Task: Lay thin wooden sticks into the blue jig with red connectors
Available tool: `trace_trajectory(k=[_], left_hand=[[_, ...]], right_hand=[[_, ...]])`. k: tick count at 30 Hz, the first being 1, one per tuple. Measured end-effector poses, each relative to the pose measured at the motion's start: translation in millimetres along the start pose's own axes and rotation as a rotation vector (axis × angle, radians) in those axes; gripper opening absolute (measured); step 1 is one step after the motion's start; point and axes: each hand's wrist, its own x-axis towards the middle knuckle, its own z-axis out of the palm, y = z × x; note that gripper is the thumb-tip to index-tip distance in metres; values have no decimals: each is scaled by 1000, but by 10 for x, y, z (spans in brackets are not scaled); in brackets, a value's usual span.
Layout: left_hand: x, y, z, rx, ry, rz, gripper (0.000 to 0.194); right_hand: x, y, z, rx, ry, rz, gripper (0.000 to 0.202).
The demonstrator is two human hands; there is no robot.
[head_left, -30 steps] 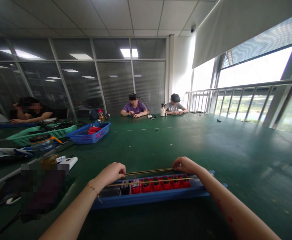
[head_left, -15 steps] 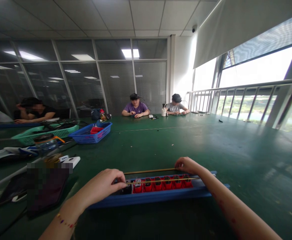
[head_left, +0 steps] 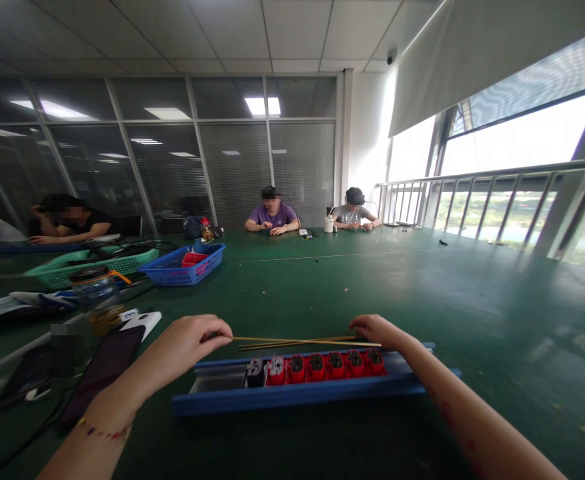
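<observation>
My left hand (head_left: pixel 197 337) pinches the left end of a thin yellowish stick (head_left: pixel 297 341), which reaches rightward behind the blue tray. Underneath, more thin sticks (head_left: pixel 272 345) of the same kind lie by the tray's far edge. My right hand (head_left: pixel 372 328) is at their right end, its fingers bent and together; what they grip there is hidden. The long blue channel-shaped tray (head_left: pixel 292 395) carries a row of several red blocks with dark tops (head_left: pixel 316 368). One red block has a greyish top (head_left: pixel 276 370), and a black piece (head_left: pixel 255 372) sits at the row's left end.
On the left are a phone (head_left: pixel 105 370), a lidded jar (head_left: pixel 92 293), a green basket (head_left: pixel 57 272) with dark cables, and a blue basket (head_left: pixel 172 277) holding a red container (head_left: pixel 193 259). Several people sit around the green table (head_left: pixel 422 300).
My left hand has moved left and up, carrying the stick from over the blocks to behind the tray. The tray's left part and the black piece are now uncovered. My right hand stays put.
</observation>
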Motion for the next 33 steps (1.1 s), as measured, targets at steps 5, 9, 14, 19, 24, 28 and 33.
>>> trace_trajectory(k=[5,9,14,19,24,28,33], left_hand=[[111,-193,35,14,-41,-50,22],[231,-230,286,-24,-128,-44,21],[392,-223,619,-76,-251,-51,16],[568,-217,788,-12,-258,-39,9],[676,-216,852,74,-244,-8,8],[707,-216,867,102,-277,19,16],[735,-196,890,132,-296,49,25]], right_hand=[[-7,6,12,83,51,42,36],[-18,-22,10,99,27,39,41],[-17,-100,-59,-66,-80,-46,39],[9,-215,-124,-234,-123,-70,22],[26,-330,-138,-414,-133,-74,29],[74,-398,-141,-490,-200,-69,30],[140,-433,-130,-481,-240,-55,28]])
